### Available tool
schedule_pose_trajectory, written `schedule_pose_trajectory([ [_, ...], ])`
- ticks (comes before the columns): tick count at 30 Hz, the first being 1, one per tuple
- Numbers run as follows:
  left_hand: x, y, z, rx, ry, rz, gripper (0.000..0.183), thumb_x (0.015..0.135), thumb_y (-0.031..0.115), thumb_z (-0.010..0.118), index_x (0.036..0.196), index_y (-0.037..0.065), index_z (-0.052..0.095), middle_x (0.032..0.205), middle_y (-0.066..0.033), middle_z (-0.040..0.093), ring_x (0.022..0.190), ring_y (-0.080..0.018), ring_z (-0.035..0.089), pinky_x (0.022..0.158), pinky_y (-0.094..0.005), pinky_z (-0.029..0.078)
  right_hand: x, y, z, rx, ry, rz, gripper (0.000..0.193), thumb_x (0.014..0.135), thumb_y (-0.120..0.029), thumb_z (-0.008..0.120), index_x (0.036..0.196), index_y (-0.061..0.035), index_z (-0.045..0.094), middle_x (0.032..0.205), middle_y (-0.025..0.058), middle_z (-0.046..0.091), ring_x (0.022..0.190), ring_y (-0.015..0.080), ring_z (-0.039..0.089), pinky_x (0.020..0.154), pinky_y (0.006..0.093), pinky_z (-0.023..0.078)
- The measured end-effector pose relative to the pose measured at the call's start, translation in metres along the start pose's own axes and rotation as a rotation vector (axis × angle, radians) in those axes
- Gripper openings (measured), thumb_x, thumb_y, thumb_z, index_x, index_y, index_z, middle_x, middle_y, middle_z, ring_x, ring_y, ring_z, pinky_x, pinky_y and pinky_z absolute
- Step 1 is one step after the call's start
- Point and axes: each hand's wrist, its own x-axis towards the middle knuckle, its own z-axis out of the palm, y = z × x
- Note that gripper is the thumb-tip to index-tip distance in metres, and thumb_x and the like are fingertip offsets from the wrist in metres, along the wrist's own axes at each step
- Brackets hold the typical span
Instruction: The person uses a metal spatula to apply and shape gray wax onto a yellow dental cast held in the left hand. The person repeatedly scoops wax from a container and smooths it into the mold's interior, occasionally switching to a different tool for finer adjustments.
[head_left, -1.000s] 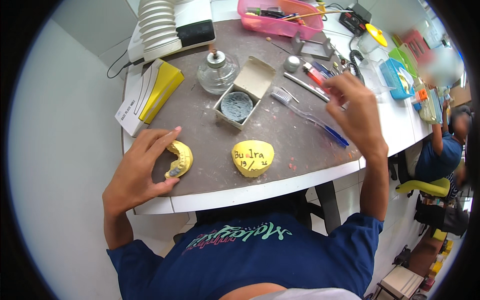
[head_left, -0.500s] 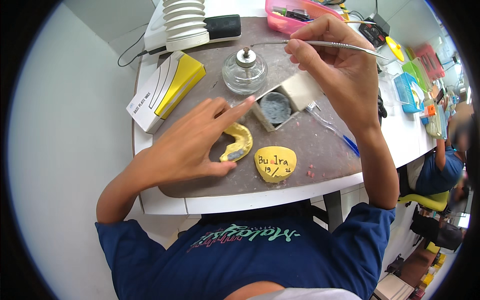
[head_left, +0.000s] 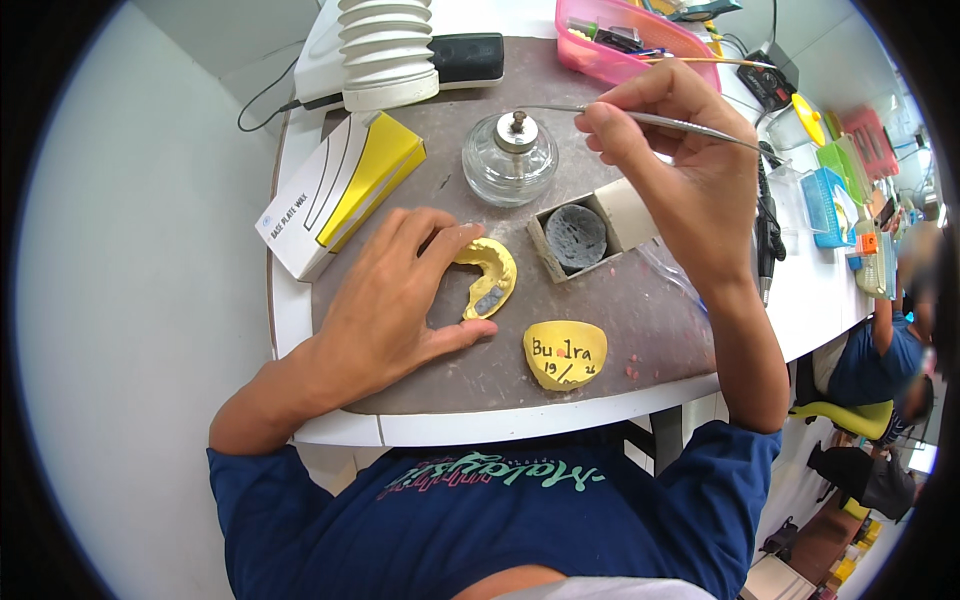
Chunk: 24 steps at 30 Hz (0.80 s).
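Observation:
My left hand (head_left: pixel 395 285) rests on the bench with thumb and forefinger closed around a yellow horseshoe-shaped dental cast (head_left: pixel 500 262). Grey material sits on the cast's near end. Raised above the bench, my right hand (head_left: pixel 685 130) pinches a thin metal wax carver (head_left: pixel 650 118). The carver's tip reaches over the wick of a round glass spirit lamp (head_left: pixel 510 165); no flame can be made out. A small open box (head_left: pixel 600 260) holding a round grey wax block (head_left: pixel 577 237) lies between lamp and right forearm. Nearer me is a yellow cast base (head_left: pixel 565 355) with handwriting.
A white and yellow wax box (head_left: pixel 345 195) lies at the left. Behind it stands a white ribbed hose (head_left: pixel 388 50). A pink basket of tools (head_left: pixel 600 70) is at the back. Blue baskets (head_left: pixel 828 205) line the right side, where other people sit farther off.
My left thumb and forefinger have come in around the horseshoe cast. My right hand keeps the carver at the lamp's wick. The whole view has shifted slightly.

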Motion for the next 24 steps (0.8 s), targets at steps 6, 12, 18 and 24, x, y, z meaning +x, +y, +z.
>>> schedule_pose_trajectory([
  [6, 0.001, -0.004, 0.002, -0.034, 0.051, 0.052, 0.098, 0.061, 0.026, 0.088, 0.144, 0.008, 0.040, 0.126, -0.0157, 0.051, 0.113, -0.0338, 0.050, 0.097, -0.0417, 0.042, -0.001, 0.004, 0.003, 0.032, 0.008, 0.019, 0.009, 0.091, -0.007, 0.066, 0.093, 0.0012, 0.062, 0.087, 0.0100, 0.070, 0.080, 0.0124, 0.069, 0.072, 0.0235, 0.057],
  [12, 0.001, -0.002, 0.002, -0.061, 0.040, 0.030, 0.101, 0.058, 0.022, 0.088, 0.145, 0.009, 0.038, 0.127, -0.0153, 0.052, 0.114, -0.0342, 0.050, 0.099, -0.0424, 0.042, -0.003, 0.008, 0.001, 0.031, 0.000, 0.031, 0.011, 0.091, -0.008, 0.067, 0.094, 0.0008, 0.063, 0.087, 0.0101, 0.071, 0.079, 0.0125, 0.069, 0.070, 0.0226, 0.055],
  [18, 0.002, -0.002, 0.000, -0.060, 0.021, 0.026, 0.096, 0.058, 0.019, 0.088, 0.142, 0.010, 0.042, 0.129, -0.0140, 0.052, 0.116, -0.0333, 0.050, 0.100, -0.0414, 0.042, -0.003, 0.011, 0.001, 0.049, 0.020, -0.003, 0.012, 0.091, -0.008, 0.067, 0.097, 0.0015, 0.064, 0.087, 0.0114, 0.071, 0.080, 0.0135, 0.069, 0.070, 0.0230, 0.055],
  [24, 0.007, 0.001, -0.001, -0.091, 0.004, 0.014, 0.090, 0.059, 0.013, 0.087, 0.139, 0.010, 0.045, 0.130, -0.0134, 0.053, 0.118, -0.0324, 0.050, 0.101, -0.0411, 0.042, -0.002, 0.017, -0.005, 0.057, 0.017, 0.001, 0.014, 0.090, -0.010, 0.068, 0.097, 0.0018, 0.064, 0.087, 0.0126, 0.071, 0.080, 0.0146, 0.070, 0.069, 0.0234, 0.056],
])
